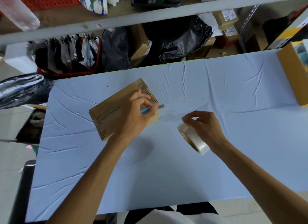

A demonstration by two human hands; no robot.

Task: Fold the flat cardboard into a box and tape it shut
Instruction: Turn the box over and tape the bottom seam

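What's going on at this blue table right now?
A person is taping up a small brown cardboard box on the table with the wrinkled blue cover. The left hand rests on the box with a blue-handled utility knife in its grip, blade pointing right. The right hand holds a roll of clear packing tape, with a strip apparently stretched towards the box. The cut looks about to happen.

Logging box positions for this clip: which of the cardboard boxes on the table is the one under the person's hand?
The printed brown box near the table's middle, under the left hand holding a blue cutter. The other box sits untouched at the table's far right edge.
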